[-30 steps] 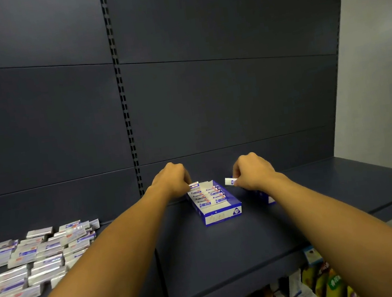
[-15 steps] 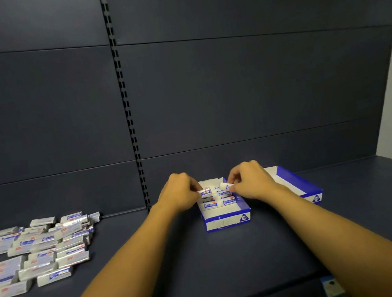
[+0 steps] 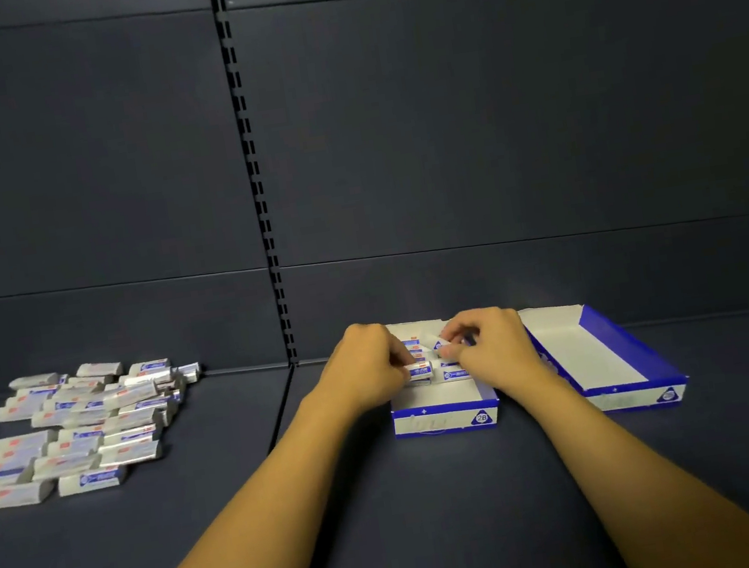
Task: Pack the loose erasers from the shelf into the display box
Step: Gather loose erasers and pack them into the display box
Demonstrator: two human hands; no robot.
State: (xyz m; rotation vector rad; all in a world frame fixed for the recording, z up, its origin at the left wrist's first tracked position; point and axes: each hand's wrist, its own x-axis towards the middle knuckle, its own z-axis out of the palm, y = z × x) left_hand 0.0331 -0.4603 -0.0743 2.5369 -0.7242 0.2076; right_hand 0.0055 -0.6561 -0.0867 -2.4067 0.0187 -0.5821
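Our left hand (image 3: 369, 366) and right hand (image 3: 491, 344) each pinch an eraser (image 3: 420, 370) crosswise over the display box (image 3: 444, 418); loose erasers (image 3: 84, 421) lie far left, nearer our left

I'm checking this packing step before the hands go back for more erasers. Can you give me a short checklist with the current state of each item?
1. Blue-and-white cardboard display box flat on the dark shelf: ok.
2. Room at the box's front: ok.
3. Left hand grips a white wrapped eraser: ok.
4. Right hand has seated its tilted eraser: not ok.
5. Loose eraser pile remains to the left: ok.
6. Rows straight under the fingers: cannot tell.
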